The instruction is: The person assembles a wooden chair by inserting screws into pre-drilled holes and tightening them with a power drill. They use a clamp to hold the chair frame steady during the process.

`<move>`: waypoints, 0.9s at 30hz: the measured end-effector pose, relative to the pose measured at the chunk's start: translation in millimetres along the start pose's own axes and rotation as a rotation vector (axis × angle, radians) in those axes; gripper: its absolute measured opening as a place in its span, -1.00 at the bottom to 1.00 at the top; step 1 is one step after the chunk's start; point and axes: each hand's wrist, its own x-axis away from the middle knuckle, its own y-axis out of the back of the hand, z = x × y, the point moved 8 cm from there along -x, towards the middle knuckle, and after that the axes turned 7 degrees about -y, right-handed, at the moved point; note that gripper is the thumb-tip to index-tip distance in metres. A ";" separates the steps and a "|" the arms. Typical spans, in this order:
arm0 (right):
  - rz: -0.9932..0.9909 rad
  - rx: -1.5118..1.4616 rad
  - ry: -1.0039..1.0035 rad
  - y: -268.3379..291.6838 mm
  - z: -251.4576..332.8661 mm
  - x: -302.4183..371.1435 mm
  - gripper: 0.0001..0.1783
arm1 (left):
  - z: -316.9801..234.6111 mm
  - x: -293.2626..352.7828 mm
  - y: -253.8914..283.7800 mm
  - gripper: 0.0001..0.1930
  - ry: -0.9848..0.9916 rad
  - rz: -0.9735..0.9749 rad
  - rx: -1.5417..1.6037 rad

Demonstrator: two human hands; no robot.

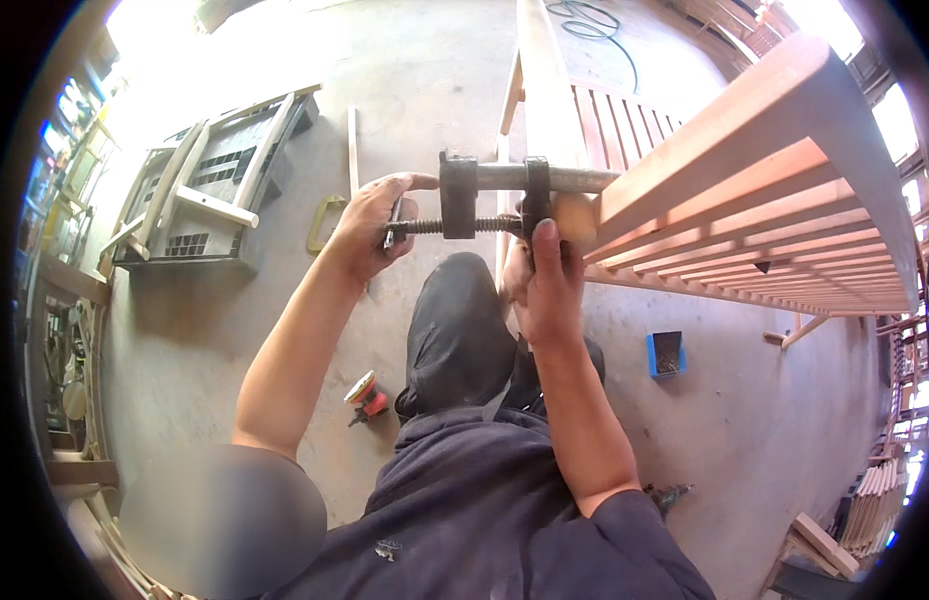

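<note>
Here the bar clamp (458, 200) is held at the edge of the slatted wooden frame (724, 135), its screw handle (389, 237) pinched in the left hand (369, 228), its frame-side head (536, 187) gripped by the right hand (549, 300). Should that right grip slacken, the clamp could tip and the frame be dented!

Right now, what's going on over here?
The person's left hand holds the handle of a metal clamp, and their right hand grips its black block nearest a slatted wooden frame. Whether the clamp touches the frame isn't clear from here. A red sander and a blue box sit on the floor.
</note>
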 end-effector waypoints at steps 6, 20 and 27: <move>0.011 -0.026 -0.049 1.5 1.1 -1.0 -0.73 | -47.0 29.7 -8.4 -0.60 -0.669 0.026 -1.040; 0.051 -0.012 -0.007 -3.0 7.2 0.9 -0.69 | -35.3 39.0 -15.2 -0.60 -0.807 0.213 -1.192; 0.088 -0.041 0.010 -1.1 3.4 -5.8 -0.74 | -24.7 79.0 -12.3 -0.44 -0.007 -0.020 -0.501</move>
